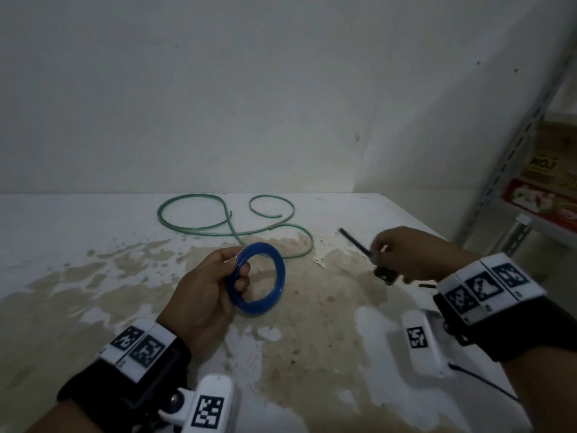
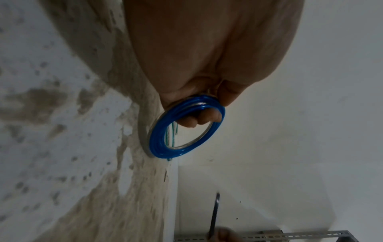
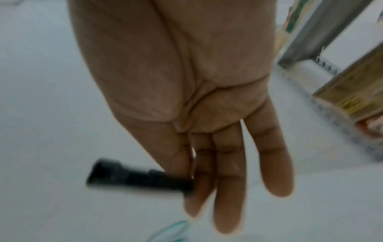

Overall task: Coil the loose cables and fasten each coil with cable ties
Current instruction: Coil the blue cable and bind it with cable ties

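My left hand (image 1: pixel 215 279) grips a tight blue cable coil (image 1: pixel 268 295) at its left side, thumb over the rim and fingers through the hole, just above the table. The left wrist view shows the blue coil (image 2: pixel 161 144) pinched between thumb and fingers. To the right, my right hand (image 1: pixel 406 251) pinches a black cable tie (image 1: pixel 354 240) between thumb and index finger, the strap pointing up and left. In the right wrist view the black cable tie (image 3: pixel 132 176) sticks out to the left while the other fingers (image 3: pixel 271 163) stay straight. A loose green cable (image 1: pixel 231 220) lies uncoiled at the back of the table.
The white table (image 1: pixel 93 232) has large worn brown patches. More black cable ties (image 1: pixel 385 275) lie under my right hand. A white wall stands behind, and a metal shelf (image 1: pixel 515 142) with cardboard boxes (image 1: pixel 549 170) stands at the right.
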